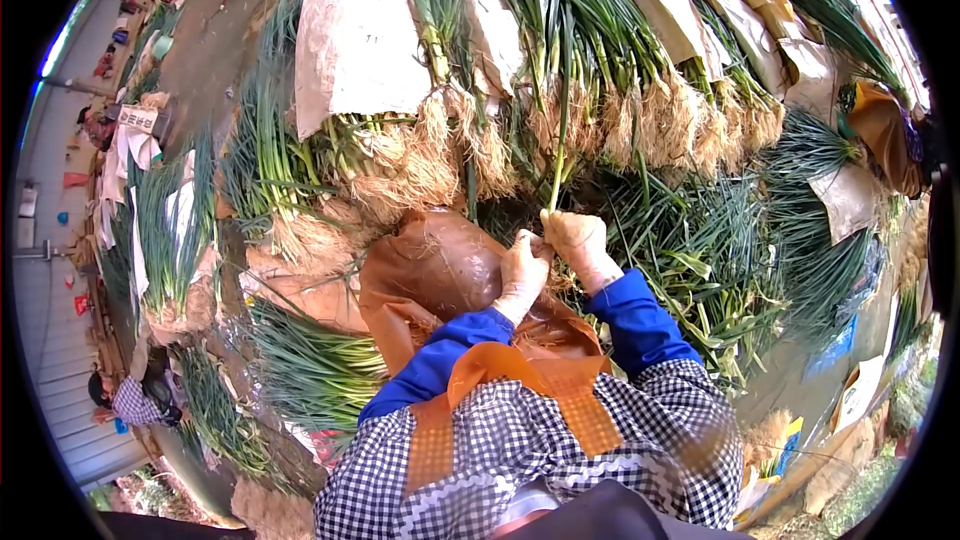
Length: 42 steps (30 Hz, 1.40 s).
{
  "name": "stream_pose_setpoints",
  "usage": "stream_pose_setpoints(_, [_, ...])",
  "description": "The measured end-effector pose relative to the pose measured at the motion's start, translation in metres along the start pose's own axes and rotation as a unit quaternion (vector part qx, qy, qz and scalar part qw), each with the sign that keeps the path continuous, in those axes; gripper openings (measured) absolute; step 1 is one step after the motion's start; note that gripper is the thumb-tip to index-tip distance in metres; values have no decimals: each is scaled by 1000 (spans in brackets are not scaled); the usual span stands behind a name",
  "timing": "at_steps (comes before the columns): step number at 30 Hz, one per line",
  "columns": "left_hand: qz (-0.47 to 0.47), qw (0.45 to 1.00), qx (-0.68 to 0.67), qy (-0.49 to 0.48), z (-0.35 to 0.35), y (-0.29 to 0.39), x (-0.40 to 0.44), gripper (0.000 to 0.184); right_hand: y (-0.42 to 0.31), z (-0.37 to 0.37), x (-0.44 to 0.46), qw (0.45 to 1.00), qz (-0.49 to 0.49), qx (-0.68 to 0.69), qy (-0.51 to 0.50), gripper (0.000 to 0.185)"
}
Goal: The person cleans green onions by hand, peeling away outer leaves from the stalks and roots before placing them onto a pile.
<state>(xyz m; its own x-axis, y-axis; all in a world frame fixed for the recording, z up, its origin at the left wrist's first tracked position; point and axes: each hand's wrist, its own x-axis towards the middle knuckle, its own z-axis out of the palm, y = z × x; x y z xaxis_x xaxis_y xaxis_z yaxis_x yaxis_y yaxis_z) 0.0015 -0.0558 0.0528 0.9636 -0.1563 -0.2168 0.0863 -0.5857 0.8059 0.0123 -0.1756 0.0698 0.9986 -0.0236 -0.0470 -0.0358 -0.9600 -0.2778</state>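
In front of my apron, my right hand (580, 240) is closed around the lower end of a single green onion (559, 172). Its pale stalk rises from the fist and its green leaves point away from me. My left hand (523, 272) is closed beside it, the fingertips pinched together and touching or nearly touching the right hand. Whatever lies between the left fingers is hidden. Below the hands spreads a brown waterproof apron (440, 262) over my lap. Just beyond is a row of green onions with bushy tan roots (668, 120).
White sacking (365, 30) covers part of the onion row. Loose green leaves (690, 270) pile up on the right, and another onion heap (315, 365) lies at the left. Farther left, a person in a checked top (140, 400) is beside more onions.
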Motion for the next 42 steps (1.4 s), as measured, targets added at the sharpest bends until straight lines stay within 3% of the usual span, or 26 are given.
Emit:
stream_pose_setpoints(1, [16, 999, -26, 20, 1, 0, -1, 10, 0, -4, -8, 996, -71, -50, -2, 37])
stream_pose_setpoints(3, [32, 977, -209, 19, 31, -52, 14, 7, 15, -11, -41, 979, -129, 147, 48, 41])
stream_pose_setpoints(4, [-137, 909, -379, -107, 0, -12, 8, 13, 14, -33, -56, 982, -139, 128, 7, 40])
stream_pose_setpoints(5, [-119, 859, -487, -103, 16, -36, 18, 19, 21, -43, -73, 967, -164, 186, 51, 40])
stream_pose_setpoints(7, [-135, 830, -527, -122, 12, -29, 26, 24, 43, -64, -97, 939, -8, 331, -91, 40])
stream_pose_setpoints(8, [-162, 802, -544, -190, 5, -28, 30, 26, 65, -66, -100, 915, 69, 312, -248, 33])
stream_pose_setpoints(9, [-188, 767, -557, -258, -4, -27, 30, 29, 101, -34, -113, 927, 0, 36, -374, 25])
stream_pose_setpoints(10, [-205, 767, -534, -291, -14, -20, 32, 29, 138, 0, -125, 846, -134, -219, -466, 27])
stream_pose_setpoints(13, [-230, 719, -545, -366, -17, -34, 44, 22, 99, -87, -30, 781, 29, -151, -606, 31])
stream_pose_setpoints(14, [-251, 670, -595, -366, -28, -13, 39, 18, 106, -90, 2, 843, 6, -182, -506, 33])
stream_pose_setpoints(15, [-229, 696, -582, -353, -33, -7, 38, 14, 106, -95, 46, 886, 71, -166, -427, 32])
stream_pose_setpoints(16, [-201, 707, -585, -343, -45, -2, 37, 15, 123, -82, 90, 894, -42, -240, -376, 35])
stream_pose_setpoints(17, [-176, 717, -588, -331, -58, 6, 38, 19, 126, -87, 118, 965, 74, -151, -201, 33])
stream_pose_setpoints(19, [-53, 618, -673, -404, -87, 26, 44, 27, 154, -65, 181, 979, 166, -31, 112, 30])
stream_pose_setpoints(21, [-61, 583, -724, -363, -108, 34, 38, 33, 156, -59, 201, 983, 146, -22, 112, 29])
stream_pose_setpoints(22, [-46, 589, -713, -376, -112, 36, 44, 39, 157, -58, 215, 980, 175, -89, -41, 35])
stream_pose_setpoints(23, [-85, 593, -725, -341, -105, 32, 45, 30, 146, -71, 216, 980, 172, -88, -40, 35])
stream_pose_setpoints(25, [-126, 627, -718, -274, -73, 10, 50, 16, 122, -91, 199, 937, 239, 210, -143, 32])
stream_pose_setpoints(26, [-152, 703, -653, -237, -65, 10, 48, 9, 105, -100, 173, 911, 220, 321, -140, 32])
stream_pose_setpoints(31, [-237, 641, -661, -308, 1, -9, 26, 13, 65, -46, 36, 757, 49, 604, -244, 32])
stream_pose_setpoints(33, [-262, 704, -603, -270, 11, -3, 8, 16, 45, -31, 12, 716, 75, 655, -229, 28])
stream_pose_setpoints(35, [-292, 703, -603, -241, 8, 6, -4, 9, 36, -20, 12, 661, 136, 729, -114, 25])
stream_pose_setpoints(37, [-274, 710, -614, -210, 14, -4, -6, 9, 37, 23, 27, 689, 182, 701, 1, 28])
stream_pose_setpoints(38, [-288, 702, -618, -206, 10, -6, -4, 9, 25, 32, 31, 864, 176, 449, 143, 32])
stream_pose_setpoints(39, [-300, 700, -619, -192, 13, -10, -1, 10, 26, 34, 28, 963, 163, 173, 125, 33])
stream_pose_setpoints(42, [-282, 703, -640, -130, 22, -26, 5, 11, 19, 37, -5, 970, 77, 160, 166, 33])
